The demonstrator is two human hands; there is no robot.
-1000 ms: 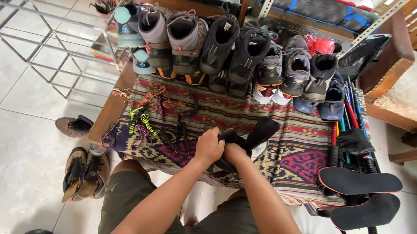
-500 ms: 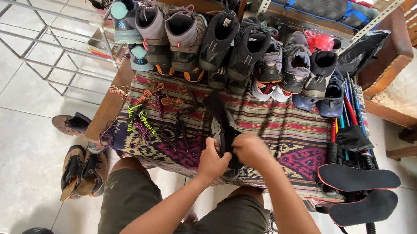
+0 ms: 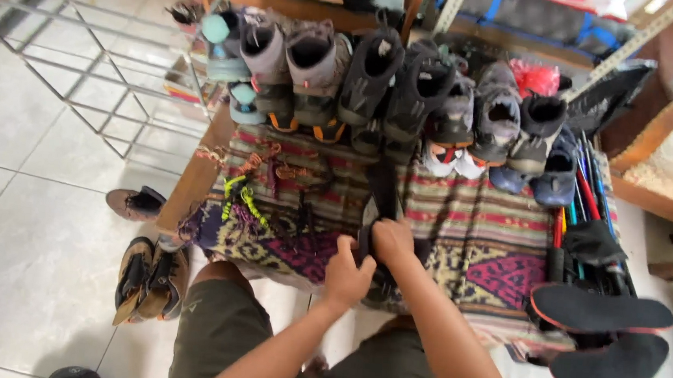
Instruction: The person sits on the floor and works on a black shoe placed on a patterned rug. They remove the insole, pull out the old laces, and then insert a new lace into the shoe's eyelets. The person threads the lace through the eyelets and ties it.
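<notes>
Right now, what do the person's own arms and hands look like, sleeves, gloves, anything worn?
Both arms are bare from the bottom edge of the frame up, with no sleeves in view. The left hand and right hand wear no gloves, and no watch, ring or wristband shows. Dark olive shorts cover the legs below.

The cloth (image 3: 460,229) on the table is woven and looks rough, with stripes and bright patterns – red, pink, yellow and green. The dark strap (image 3: 383,204) that both hands grip looks like matt fabric. The boots (image 3: 383,82) in the row look like soft cloth and suede, dull and not shiny. The black insoles (image 3: 600,310) at the side look like smooth foam with a thin red edge. The laces (image 3: 245,198) are bright cord, a bit fuzzy. The rack (image 3: 85,61) is thin grey metal – it shines a little. The floor tiles (image 3: 25,238) are pale, smooth and glossy. The table edge (image 3: 195,179) is brown wood.
</notes>
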